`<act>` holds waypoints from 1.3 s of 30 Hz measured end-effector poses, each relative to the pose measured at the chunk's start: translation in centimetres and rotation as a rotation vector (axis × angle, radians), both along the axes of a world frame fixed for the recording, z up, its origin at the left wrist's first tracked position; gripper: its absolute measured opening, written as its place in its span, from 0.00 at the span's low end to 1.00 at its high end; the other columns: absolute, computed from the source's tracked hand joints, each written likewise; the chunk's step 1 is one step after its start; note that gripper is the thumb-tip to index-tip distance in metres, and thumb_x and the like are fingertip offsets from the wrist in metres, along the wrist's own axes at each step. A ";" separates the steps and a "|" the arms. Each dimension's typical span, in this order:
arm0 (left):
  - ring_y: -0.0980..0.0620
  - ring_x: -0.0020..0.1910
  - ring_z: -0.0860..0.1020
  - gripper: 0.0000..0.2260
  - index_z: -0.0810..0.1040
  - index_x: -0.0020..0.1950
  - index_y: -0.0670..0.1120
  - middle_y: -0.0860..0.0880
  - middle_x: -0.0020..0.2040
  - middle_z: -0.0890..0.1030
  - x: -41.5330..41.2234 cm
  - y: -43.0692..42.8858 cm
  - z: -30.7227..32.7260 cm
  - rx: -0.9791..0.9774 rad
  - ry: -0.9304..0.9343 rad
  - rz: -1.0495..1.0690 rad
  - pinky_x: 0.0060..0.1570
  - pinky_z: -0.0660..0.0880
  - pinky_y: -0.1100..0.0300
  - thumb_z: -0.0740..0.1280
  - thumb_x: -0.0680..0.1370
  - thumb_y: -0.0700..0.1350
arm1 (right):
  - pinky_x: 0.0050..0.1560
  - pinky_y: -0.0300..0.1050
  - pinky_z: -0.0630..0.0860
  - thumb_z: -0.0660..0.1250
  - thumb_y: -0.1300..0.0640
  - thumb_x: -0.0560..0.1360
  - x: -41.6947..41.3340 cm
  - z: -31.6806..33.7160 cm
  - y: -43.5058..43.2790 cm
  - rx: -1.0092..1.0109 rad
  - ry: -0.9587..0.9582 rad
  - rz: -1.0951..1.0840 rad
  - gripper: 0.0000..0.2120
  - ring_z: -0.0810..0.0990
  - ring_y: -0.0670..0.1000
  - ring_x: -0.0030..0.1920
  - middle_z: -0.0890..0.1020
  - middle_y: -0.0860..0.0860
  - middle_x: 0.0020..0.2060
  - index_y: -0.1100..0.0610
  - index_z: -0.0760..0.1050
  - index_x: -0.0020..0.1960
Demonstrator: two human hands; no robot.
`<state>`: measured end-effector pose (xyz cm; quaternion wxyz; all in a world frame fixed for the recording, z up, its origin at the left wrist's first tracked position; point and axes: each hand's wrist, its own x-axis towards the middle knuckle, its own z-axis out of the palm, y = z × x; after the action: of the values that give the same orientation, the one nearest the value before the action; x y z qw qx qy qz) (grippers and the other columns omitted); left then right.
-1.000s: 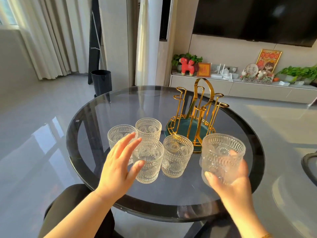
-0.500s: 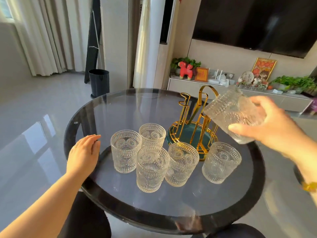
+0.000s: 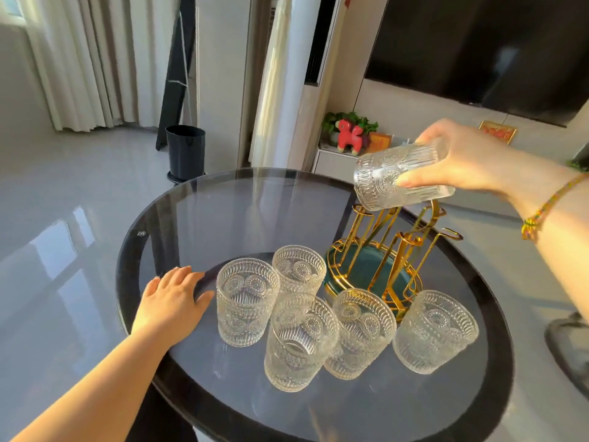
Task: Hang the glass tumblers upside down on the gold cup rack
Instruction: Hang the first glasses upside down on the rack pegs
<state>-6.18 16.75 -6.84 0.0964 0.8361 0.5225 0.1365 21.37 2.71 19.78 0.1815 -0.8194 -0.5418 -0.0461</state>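
Observation:
My right hand (image 3: 468, 157) grips an embossed glass tumbler (image 3: 382, 178), tipped with its mouth down and to the left, just above the pegs of the gold cup rack (image 3: 395, 244). The rack stands on a green base at the table's far right, and its pegs are bare. Several more tumblers stand upright in a cluster in front of it, among them the leftmost tumbler (image 3: 245, 301) and the rightmost tumbler (image 3: 435, 331). My left hand (image 3: 173, 299) lies flat on the glass table (image 3: 223, 218), fingers spread, just left of the cluster.
The round table has a black rim (image 3: 127, 250). A black bin (image 3: 185, 151) stands on the floor beyond it. A low cabinet with a red toy horse (image 3: 349, 137) and plants is behind the rack. A dark chair edge (image 3: 570, 349) sits at the right.
My right hand has turned the tumbler further mouth-down and carried it left over the rack's pegs. My left hand stayed resting on the table beside the cluster.

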 end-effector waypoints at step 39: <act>0.49 0.71 0.58 0.19 0.62 0.68 0.53 0.52 0.71 0.65 1.0 1.4 0.8 0.006 -0.009 -0.015 0.71 0.52 0.51 0.53 0.77 0.53 | 0.63 0.48 0.64 0.71 0.50 0.65 3.5 -7.8 11.9 -0.262 -0.012 0.000 0.36 0.65 0.59 0.67 0.66 0.58 0.68 0.59 0.59 0.68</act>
<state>-5.16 18.15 -6.05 0.0971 0.8396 0.5154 0.1413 24.90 14.57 11.94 0.0698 -0.8357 -0.5443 0.0202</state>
